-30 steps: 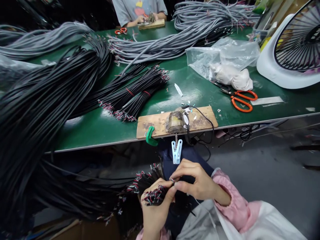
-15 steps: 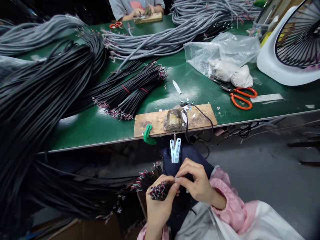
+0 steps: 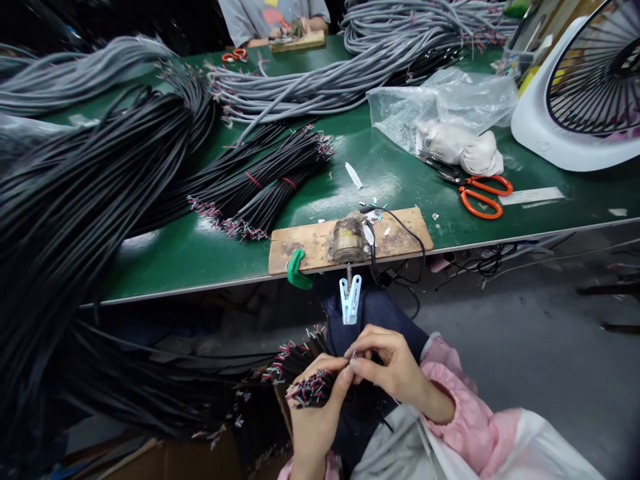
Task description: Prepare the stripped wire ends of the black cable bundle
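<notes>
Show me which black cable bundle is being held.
The bundle encircled by the left hand; another bundle sits just behind that hand, and red-tied bundles lie on the green table.

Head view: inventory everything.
table: 1, green, centre
cables: many, grey/black, on and below table
wooden boards: 2, tan, near and far
cylindrical device: 1, yellow-brown, near board
clamp: 1, green, near board
clip: 1, light blue, below device
scissors: 2+, orange, right and far
plastic bag: 1, clear, right
cloth: 1, white, by bag
scraps: many, white, scattered
fan: 1, white/black, right
co-worker: 1, grey shirt, far side
left hand: 1, bare, holding cables
right hand: 1, bare, by left hand
</notes>
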Demonstrator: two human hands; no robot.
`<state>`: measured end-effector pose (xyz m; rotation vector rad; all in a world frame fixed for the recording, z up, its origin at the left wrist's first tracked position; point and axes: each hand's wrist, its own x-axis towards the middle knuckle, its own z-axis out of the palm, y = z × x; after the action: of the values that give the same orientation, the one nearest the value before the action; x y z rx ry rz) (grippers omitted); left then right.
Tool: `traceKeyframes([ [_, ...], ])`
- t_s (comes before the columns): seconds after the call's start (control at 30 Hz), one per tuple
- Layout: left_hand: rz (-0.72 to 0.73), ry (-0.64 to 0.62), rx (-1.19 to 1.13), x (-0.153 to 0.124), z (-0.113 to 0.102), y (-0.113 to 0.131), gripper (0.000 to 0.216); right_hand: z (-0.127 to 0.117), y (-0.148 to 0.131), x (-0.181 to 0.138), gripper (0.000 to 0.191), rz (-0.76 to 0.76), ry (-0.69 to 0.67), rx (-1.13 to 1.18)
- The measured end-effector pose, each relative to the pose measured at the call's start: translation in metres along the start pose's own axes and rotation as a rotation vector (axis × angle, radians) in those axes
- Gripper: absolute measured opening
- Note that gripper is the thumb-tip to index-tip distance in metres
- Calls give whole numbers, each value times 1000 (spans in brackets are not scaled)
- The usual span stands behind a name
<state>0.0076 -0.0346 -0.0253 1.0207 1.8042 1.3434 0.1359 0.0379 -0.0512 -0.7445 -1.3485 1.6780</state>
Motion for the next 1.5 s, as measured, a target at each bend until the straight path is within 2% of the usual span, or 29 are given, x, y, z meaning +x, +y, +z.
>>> traceKeyframes([
  [0.1, -13, 24, -24, -2, 2, 0, 17, 3, 3, 0, 30, 94, 19, 165],
  [0.17, -23, 26, -39, -4, 3, 0, 18, 5, 5, -1, 29, 76, 42, 204],
  [0.33, -89, 25, -73, -6, 4, 1, 17, 11, 4, -3, 22, -174, 176, -95],
  [0.43, -80, 44, -39, -6, 3, -1, 18, 14, 2, -4, 22, -216, 175, -172],
  [0.57, -79, 63, -12, -5, 2, -4, 23, 13, 2, -3, 24, -174, 120, -180],
  [0.7, -108, 27, -65, -5, 1, -2, 22, 9, 3, 0, 25, -116, 68, -125],
  [0.93, -93, -32, -119, -2, 0, 5, 22, 3, 3, 4, 20, -205, 26, -87],
  [1.27, -77, -86, -173, -1, 5, 3, 24, 5, 3, 4, 36, -13, 47, 87],
  [1.37, -60, -90, -171, 0, 5, 1, 24, 7, 1, 1, 33, -75, 100, -13],
  [1.5, -42, -98, -138, -1, 4, 0, 23, 8, -3, -2, 17, -286, 175, -238],
])
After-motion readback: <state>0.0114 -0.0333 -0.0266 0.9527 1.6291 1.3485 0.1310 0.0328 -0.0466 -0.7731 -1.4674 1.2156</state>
